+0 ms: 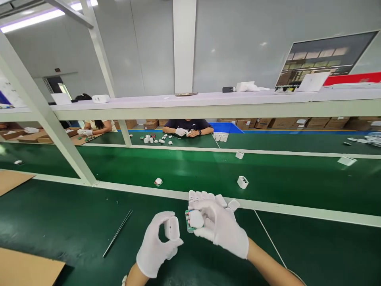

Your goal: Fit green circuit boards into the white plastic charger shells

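Down at the near edge of the green bench, the left hand (156,246) in its white glove is gripping a white charger shell (172,228), fingers curled around it, the shell standing upright just above the mat. Right beside it, almost touching, the right hand (222,228), gloved too, is pinching a small green circuit board (188,221) with a white block on it, fingers closed tight on the part. Just behind the right hand, a row of white shells (208,197) is lying against the pale divider strip (297,214). Off to the left, a thin metal rod (118,233) is resting slantwise on the mat, and brown cardboard (26,270) is poking in at the corner.

Moving out onto the belt (178,167), a lone white shell (242,182) is sitting open side up, with a smaller piece (158,182) well to its left and another shell (239,155) farther back.

Across the line, a person in a dark shirt (188,126) is working with gloved hands among scattered white parts (157,139), a blue bin (226,127) at their side. Another worker (98,126) is sitting farther left. Above them, the long white shelf (208,101) is carrying odds and ends.
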Available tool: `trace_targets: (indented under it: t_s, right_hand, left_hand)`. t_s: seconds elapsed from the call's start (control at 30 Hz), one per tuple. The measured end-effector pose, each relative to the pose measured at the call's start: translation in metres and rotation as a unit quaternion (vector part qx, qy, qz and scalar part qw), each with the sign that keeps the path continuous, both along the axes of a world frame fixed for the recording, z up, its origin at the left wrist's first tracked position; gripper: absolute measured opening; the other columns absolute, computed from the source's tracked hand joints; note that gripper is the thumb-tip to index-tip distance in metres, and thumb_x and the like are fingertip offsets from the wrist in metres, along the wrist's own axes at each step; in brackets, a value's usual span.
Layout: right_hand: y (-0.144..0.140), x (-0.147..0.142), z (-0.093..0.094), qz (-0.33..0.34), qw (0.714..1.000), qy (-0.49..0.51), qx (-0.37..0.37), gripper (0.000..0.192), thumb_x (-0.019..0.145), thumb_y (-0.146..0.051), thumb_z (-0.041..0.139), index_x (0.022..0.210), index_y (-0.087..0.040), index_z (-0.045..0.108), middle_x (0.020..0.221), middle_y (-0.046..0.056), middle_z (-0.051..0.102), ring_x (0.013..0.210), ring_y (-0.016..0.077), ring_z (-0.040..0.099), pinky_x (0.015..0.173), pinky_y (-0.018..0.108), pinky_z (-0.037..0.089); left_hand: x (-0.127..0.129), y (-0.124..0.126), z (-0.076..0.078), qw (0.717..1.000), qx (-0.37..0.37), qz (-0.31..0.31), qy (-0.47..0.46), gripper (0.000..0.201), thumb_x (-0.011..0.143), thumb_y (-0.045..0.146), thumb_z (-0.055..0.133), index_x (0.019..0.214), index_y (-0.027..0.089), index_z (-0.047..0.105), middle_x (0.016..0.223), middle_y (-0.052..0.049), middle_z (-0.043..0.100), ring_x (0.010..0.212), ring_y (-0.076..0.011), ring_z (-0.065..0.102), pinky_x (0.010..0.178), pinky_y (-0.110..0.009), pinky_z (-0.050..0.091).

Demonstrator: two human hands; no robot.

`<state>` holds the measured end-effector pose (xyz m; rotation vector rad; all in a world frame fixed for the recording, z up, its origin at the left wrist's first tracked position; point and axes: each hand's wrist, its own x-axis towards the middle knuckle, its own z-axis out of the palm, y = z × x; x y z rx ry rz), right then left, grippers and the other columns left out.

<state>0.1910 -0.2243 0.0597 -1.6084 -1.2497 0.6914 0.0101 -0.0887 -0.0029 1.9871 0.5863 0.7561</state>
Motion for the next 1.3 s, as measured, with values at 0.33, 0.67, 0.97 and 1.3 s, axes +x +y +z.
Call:
trace_targets:
  t_s: [0.33,0.67,0.97,1.3]
  right_hand:
    - [-0.01,-0.019,-0.001,0.032,0.989,-0.116,0.086,0.041,0.072,-0.037,0.078,0.109,-0.024,0.067,0.108,0.006,0.069,0.097,0.0247,0.065,0.087,0.039,0.054]
    - [-0.01,-0.03,0.002,0.127,0.981,-0.14,0.045,0.026,0.077,-0.028,0.077,0.098,-0.022,0.064,0.101,0.003,0.067,0.089,0.0175,0.063,0.085,0.03,0.052]
    - [-0.005,-0.031,0.022,0.233,0.944,-0.212,0.1,0.015,0.089,-0.012,0.06,0.079,-0.017,0.05,0.079,-0.003,0.05,0.069,0.0096,0.046,0.062,0.021,0.039]
    - [-0.011,-0.044,0.019,0.157,0.916,-0.37,-0.015,0.025,0.084,-0.038,0.068,0.099,-0.019,0.062,0.107,0.008,0.06,0.082,0.0189,0.058,0.071,0.029,0.046]
  left_hand:
    - [-0.007,-0.002,-0.005,0.955,-0.224,-0.179,-0.072,0.06,0.081,0.068,0.054,0.101,0.013,0.064,0.065,-0.006,0.067,0.05,-0.0138,0.058,0.048,-0.024,0.049]
    - [-0.008,-0.007,0.002,0.889,-0.367,-0.257,-0.091,0.055,0.077,0.065,0.064,0.095,0.013,0.062,0.056,-0.002,0.063,0.04,-0.0082,0.053,0.04,-0.015,0.042]
    - [-0.007,-0.008,0.007,0.901,-0.353,-0.245,-0.052,0.062,0.074,0.069,0.063,0.094,0.011,0.061,0.054,-0.002,0.062,0.04,-0.0092,0.053,0.039,-0.016,0.042]
    - [-0.006,-0.014,0.01,0.891,-0.355,-0.278,-0.051,0.056,0.081,0.067,0.057,0.091,0.012,0.06,0.055,0.001,0.056,0.041,-0.0086,0.051,0.041,-0.017,0.04]
